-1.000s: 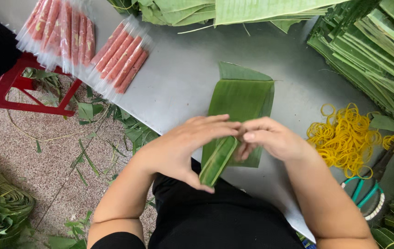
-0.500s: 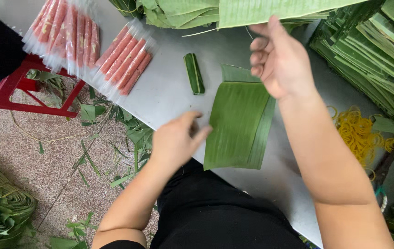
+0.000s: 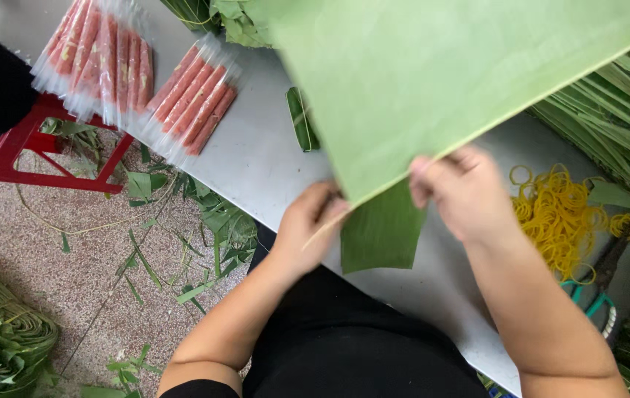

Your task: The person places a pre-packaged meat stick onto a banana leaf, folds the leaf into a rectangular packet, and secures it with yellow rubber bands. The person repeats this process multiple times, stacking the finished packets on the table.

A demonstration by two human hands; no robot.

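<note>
While half a second ago only the right hand [image 3: 470, 193] was reaching up, both hands are now pinching a large pale leaf [image 3: 433, 81] by its near edge, the left hand [image 3: 308, 225] closing beside it, over the dark leaf [image 3: 383, 232] near the tabletop [image 3: 256, 158] front edge. Clear packs of red sausages [image 3: 193, 96] are overhanging the left edge.

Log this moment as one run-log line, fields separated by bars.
left hand: gripping large pale leaf edge | right hand: gripping same edge | below: dark leaf piece on metal table | nearby: yellow rubber bands
</note>
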